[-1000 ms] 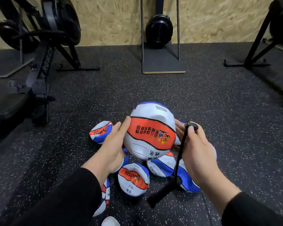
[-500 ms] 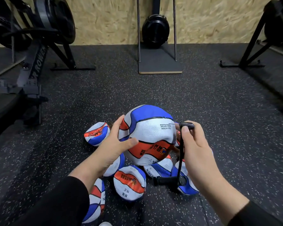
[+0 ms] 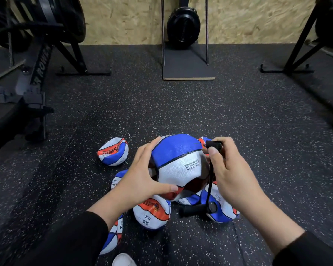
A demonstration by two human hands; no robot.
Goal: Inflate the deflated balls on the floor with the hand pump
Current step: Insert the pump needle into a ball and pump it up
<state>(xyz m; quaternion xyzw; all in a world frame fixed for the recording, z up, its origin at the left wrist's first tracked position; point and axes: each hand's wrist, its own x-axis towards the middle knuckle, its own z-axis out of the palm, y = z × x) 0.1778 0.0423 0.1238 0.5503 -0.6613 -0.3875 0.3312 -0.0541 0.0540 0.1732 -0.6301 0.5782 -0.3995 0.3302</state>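
Note:
My left hand (image 3: 142, 175) grips a partly inflated blue, white and red ball (image 3: 179, 160) from its left side, thumb under it. The ball's valve and printed text face up. My right hand (image 3: 227, 169) pinches the black needle end (image 3: 214, 145) of the hand pump's hose at the ball's upper right, its thin needle just short of the valve. The hose (image 3: 210, 185) hangs down to the black pump body (image 3: 195, 210), which lies on the flat balls. Several deflated balls (image 3: 152, 214) lie on the floor beneath, one (image 3: 113, 151) apart at the left.
A rowing machine (image 3: 33, 77) stands at the left, a stand with a black fan wheel (image 3: 184, 25) on a board at the back middle, and a black frame (image 3: 296, 54) at the right. The floor is speckled black rubber. A white shoe tip (image 3: 123, 260) shows at the bottom.
The ball has been turned in my left hand, so the blue panel and valve now face up instead of the orange panel. My right hand has kept the needle end beside it.

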